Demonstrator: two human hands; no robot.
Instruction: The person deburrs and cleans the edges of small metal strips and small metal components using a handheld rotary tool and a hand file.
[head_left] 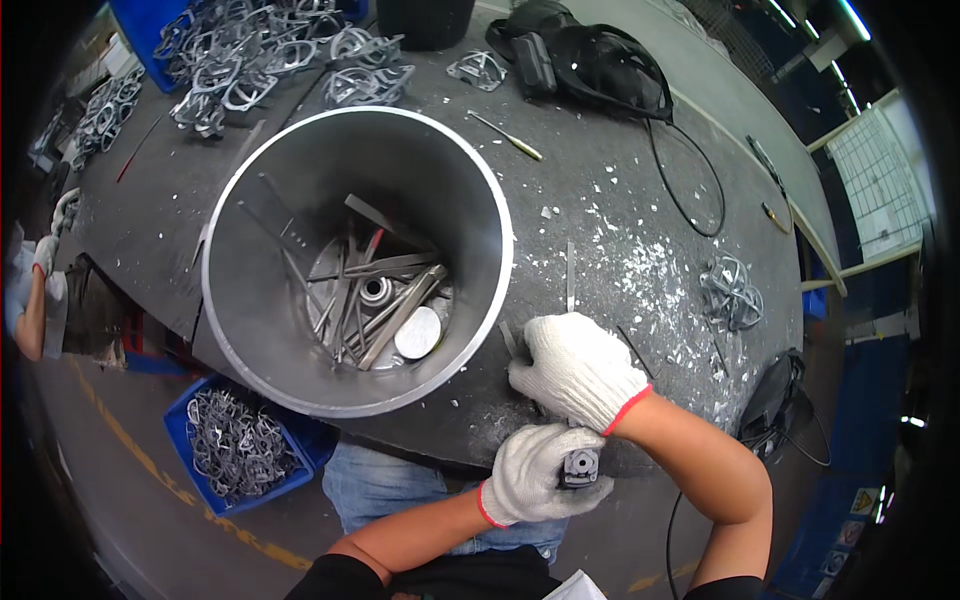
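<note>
Clasping a grey metal part (580, 467), the left hand (535, 475) looks mid-job, the curled right hand (580, 368) hiding its hold, far-left castings (252, 55) finished or waiting, unclear!

Dark grey worktop (150, 220) curving across the frame, wide metal drum (380, 145) left of centre, heaped silvery frames (245, 60) at upper left, slim yellow-handled tool (522, 146) at upper centre, pale flakes (655, 270) scattered right of centre.

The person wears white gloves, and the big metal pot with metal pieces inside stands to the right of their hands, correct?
Not quite: the head view shows the pot standing left of the left hand and right hand. The white gloves and metal pieces inside are as you say.
</note>
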